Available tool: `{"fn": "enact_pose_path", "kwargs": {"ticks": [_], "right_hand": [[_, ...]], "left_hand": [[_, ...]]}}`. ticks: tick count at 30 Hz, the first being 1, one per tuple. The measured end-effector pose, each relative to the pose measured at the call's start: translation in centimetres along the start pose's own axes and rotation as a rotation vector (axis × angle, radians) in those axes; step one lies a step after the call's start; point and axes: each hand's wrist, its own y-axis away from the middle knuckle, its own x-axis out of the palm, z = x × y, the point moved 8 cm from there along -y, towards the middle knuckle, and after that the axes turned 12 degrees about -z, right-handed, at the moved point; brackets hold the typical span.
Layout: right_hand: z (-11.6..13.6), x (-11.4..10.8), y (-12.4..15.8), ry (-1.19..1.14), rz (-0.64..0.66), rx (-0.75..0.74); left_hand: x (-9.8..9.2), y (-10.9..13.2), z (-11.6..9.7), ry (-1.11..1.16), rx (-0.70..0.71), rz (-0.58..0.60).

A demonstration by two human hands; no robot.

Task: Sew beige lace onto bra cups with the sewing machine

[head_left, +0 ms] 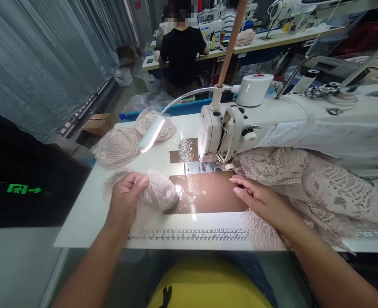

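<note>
My left hand (127, 197) pinches a pale pink lace piece (158, 189) above the left part of the sewing table (86, 214). The lace looks rounded and hangs over the edge of a shiny brown sheet (214, 192). Over the right end of that sheet, my right hand (256, 196) has its fingers stretched out together, with nothing seen in them. More pale lace fabric (330, 184) lies beside and beyond the right hand. Just behind the brown sheet stands a white sewing machine (249, 128), its needle area lit.
Two stacks of lace pieces (116, 147) lie at the table's back left. A bendy lamp (152, 133) arches over them. A printed ruler (192, 234) runs along the front edge. Farther off, a person in a black top (182, 55) sits at another sewing table.
</note>
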Motion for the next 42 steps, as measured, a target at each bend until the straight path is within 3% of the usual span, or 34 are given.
{"fn": "enact_pose_path", "kwargs": {"ticks": [2, 3, 5, 7, 8, 11, 13, 16, 18, 19, 22, 24, 25, 26, 27, 28, 31, 32, 34, 37, 42], "right_hand": [[-0.3, 0.0, -0.4, 0.026, -0.003, -0.012], [-0.1, 0.1, -0.5, 0.042, -0.003, -0.041], [0.6, 0.2, -0.7, 0.086, -0.014, -0.118], [1.7, 0.4, -0.7, 0.133, -0.030, -0.205], [2.3, 0.5, -0.8, 0.154, -0.037, -0.244], [3.6, 0.8, -0.8, 0.182, -0.034, -0.321], [4.0, 0.9, -0.9, 0.175, -0.019, -0.332], [3.8, 1.1, -0.8, 0.142, 0.002, -0.318], [3.6, 1.0, -0.7, 0.111, 0.002, -0.299], [3.5, 1.0, -0.6, 0.095, -0.002, -0.294], [3.6, 0.9, -0.3, 0.058, -0.003, -0.286], [3.8, 1.0, -0.2, 0.043, 0.014, -0.278], [3.9, 1.1, -0.2, 0.038, 0.021, -0.275], [4.0, 1.2, -0.1, 0.035, 0.027, -0.275], [4.2, 1.2, -0.1, 0.034, 0.029, -0.278], [4.4, 1.3, -0.1, 0.034, 0.032, -0.285], [4.8, 1.5, -0.4, 0.052, 0.049, -0.308], [4.8, 1.6, -0.6, 0.064, 0.062, -0.313], [4.8, 1.9, -1.2, 0.093, 0.094, -0.315], [4.9, 2.3, -2.0, 0.123, 0.127, -0.314], [5.5, 3.3, -2.5, 0.159, 0.077, -0.390]], "left_hand": [[1.5, -0.4, -2.7, -0.314, 0.394, -0.065], [3.3, 0.0, -3.4, -0.481, 0.577, -0.065], [8.3, 1.2, -2.9, -0.749, 0.836, 0.061], [13.2, 2.2, -0.1, -0.957, 0.853, 0.299], [14.8, 2.7, 0.9, -0.968, 0.842, 0.346], [16.6, 3.1, 2.6, -0.942, 0.768, 0.402], [15.5, 2.2, 2.5, -0.913, 0.704, 0.394], [10.7, -1.9, 0.9, -0.773, 0.510, 0.303], [4.6, -5.9, 0.2, -0.237, 0.078, 0.007], [2.1, -7.3, -0.9, -0.151, 0.054, -0.095], [-3.3, -9.8, -3.7, -0.042, 0.073, -0.258], [-6.0, -9.6, -5.2, -0.006, 0.203, -0.453], [-6.4, -9.0, -5.7, -0.066, 0.307, -0.523], [-5.8, -8.0, -6.0, -0.172, 0.417, -0.555], [-3.9, -7.1, -5.8, -0.350, 0.519, -0.501], [-0.9, -6.0, -5.2, -0.577, 0.633, -0.393], [7.6, -2.2, -1.5, -0.789, 0.737, -0.101], [11.4, -0.5, 0.4, -1.048, 0.831, 0.123], [15.6, 2.1, 2.3, -1.139, 0.876, 0.288], [18.3, 5.0, 3.1, -1.185, 0.914, 0.407], [18.1, 6.7, 2.8, -1.231, 0.942, 0.513]]}}
